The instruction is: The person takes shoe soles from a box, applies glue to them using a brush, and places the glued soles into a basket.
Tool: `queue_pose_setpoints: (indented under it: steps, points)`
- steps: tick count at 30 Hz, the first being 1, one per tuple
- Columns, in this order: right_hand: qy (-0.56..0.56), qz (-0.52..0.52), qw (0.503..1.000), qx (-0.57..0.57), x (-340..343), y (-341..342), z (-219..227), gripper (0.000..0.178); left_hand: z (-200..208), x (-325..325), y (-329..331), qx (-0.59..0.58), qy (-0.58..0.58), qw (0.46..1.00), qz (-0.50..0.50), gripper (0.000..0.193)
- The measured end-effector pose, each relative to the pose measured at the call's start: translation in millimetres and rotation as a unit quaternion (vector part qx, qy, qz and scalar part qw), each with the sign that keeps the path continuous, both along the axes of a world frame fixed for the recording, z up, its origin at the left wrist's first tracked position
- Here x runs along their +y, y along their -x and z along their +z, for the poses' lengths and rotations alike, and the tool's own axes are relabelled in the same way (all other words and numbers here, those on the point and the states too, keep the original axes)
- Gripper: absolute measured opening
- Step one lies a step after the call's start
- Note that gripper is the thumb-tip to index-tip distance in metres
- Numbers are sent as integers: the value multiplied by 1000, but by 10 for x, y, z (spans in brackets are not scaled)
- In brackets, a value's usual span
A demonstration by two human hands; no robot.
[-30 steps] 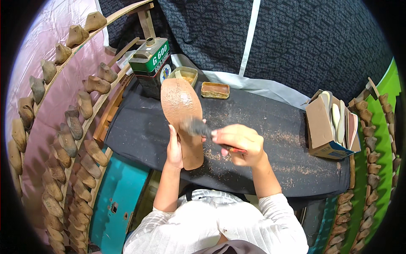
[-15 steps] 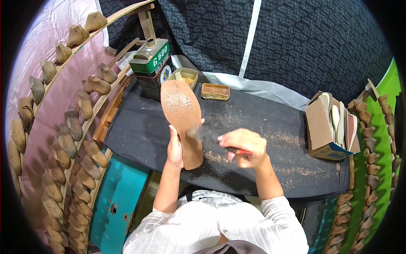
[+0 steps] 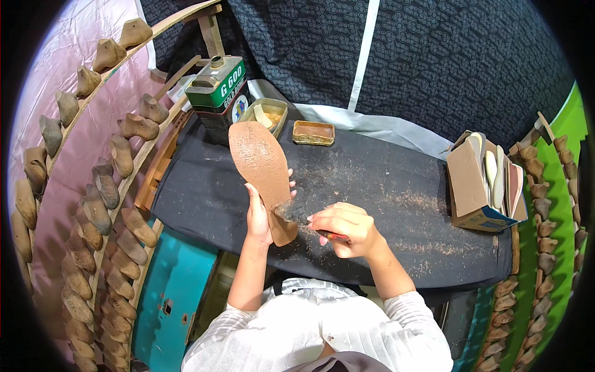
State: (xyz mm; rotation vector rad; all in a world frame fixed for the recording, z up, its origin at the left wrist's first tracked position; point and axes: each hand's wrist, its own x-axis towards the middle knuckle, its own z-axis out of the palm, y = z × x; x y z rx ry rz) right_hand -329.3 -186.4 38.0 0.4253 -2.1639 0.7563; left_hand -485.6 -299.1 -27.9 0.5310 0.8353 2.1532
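My left hand (image 3: 258, 218) is closed around the brown shoe sole (image 3: 259, 154), its thumb along the left edge and fingertips showing at the right edge. The sole is held up above the table, wide end away from me and narrow end nearest. Its wide end has a rough, shiny face. In my right hand (image 3: 344, 229) is a brush (image 3: 296, 212) with a red handle, gripped between the fingers. The dark bristles, smeared by motion, meet the right edge of the sole's narrower half.
A dark cloth with scattered shavings covers the table (image 3: 396, 167). Along its far side stand a green and black can (image 3: 217, 93), a tub of yellowish stuff (image 3: 279, 113) and a small tray (image 3: 313, 132). At right is a box of soles (image 3: 480, 186). Racks of wooden shoe lasts (image 3: 96, 211) flank me.
My right hand and the brush have moved left and slightly toward me, along the sole's narrow half. The sole has shifted and tilted a little, showing more of my left fingertips.
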Motion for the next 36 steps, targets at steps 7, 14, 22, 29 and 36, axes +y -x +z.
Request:
queue_pose_setpoints:
  steps: [7, 14, 22, 29, 36]
  points:
    - [29, -52, 994, 96, 41, 134, 160, 23, 7, -72, -31, -76, -62, 993, -58, 74]
    - [-15, -13, 999, 51, -72, 97, -113, 31, 21, -52, 106, -27, -49, 998, 23, 72]
    - [84, 30, 995, 39, -10, 8, -80, 25, 22, -119, 127, -42, -77, 996, -12, 73]
    - [-17, -46, 995, 91, -24, 309, 81, 29, 41, -84, -48, -48, -66, 994, -73, 72]
    - [8, 49, 999, -18, -149, -11, -127, 27, 1, -126, 134, 3, -33, 999, -21, 69]
